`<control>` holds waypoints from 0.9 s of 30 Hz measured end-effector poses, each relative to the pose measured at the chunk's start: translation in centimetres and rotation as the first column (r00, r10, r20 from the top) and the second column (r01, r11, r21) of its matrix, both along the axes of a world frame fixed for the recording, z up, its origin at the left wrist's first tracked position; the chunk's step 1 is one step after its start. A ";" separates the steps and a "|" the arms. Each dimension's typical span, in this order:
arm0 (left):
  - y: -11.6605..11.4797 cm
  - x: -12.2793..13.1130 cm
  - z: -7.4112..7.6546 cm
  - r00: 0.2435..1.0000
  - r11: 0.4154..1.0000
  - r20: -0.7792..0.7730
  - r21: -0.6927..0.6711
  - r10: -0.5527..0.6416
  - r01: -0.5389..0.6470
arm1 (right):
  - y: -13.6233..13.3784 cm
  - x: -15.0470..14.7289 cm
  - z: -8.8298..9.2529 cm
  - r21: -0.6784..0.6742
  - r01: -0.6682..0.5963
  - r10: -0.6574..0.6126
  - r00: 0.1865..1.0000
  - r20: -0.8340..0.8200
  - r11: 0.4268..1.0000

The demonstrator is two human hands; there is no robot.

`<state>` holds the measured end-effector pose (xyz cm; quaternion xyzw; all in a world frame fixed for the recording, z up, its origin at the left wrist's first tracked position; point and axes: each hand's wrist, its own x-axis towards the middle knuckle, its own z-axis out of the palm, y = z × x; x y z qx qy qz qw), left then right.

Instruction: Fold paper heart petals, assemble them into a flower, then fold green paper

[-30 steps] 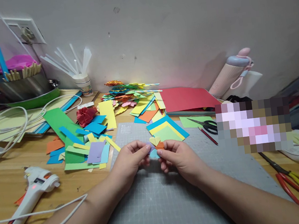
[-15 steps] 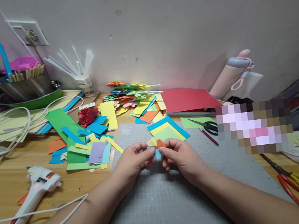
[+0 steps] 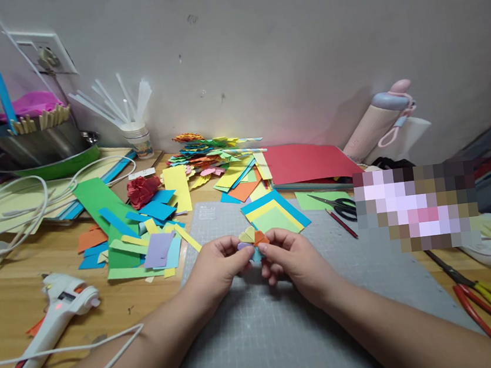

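A small paper flower with pale yellow, orange, purple and light blue petals is pinched between my two hands over the grey cutting mat. My left hand grips its purple side between thumb and fingers. On the orange and blue side, my right hand holds it the same way. Thumbs and fingertips cover part of the petals. Just beyond the hands lie stacked blue, yellow and green paper squares.
Paper scraps and a crumpled red paper flower lie at left, behind a white glue gun. Black scissors, a pencil and red-and-yellow-handled pliers lie at right. A red paper stack is near the wall.
Both hands keep their pinch on the paper flower, with only slight shifts of the fingers. The whole view has moved a little.
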<state>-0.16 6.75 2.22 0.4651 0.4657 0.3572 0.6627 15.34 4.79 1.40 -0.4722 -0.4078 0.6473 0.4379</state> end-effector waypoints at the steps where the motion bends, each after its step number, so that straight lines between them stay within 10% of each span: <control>1: 0.0 0.0 0.0 1.000 1.000 0.000 0.010 0.001 -0.001 | -0.1 0.0 0.0 0.002 -0.007 0.007 1.000 -0.005 1.000; 27: 0.2 -0.2 0.0 0.997 0.996 -0.023 0.037 0.079 -0.078 | -0.1 -0.3 0.2 -0.062 0.002 0.000 1.000 0.026 0.998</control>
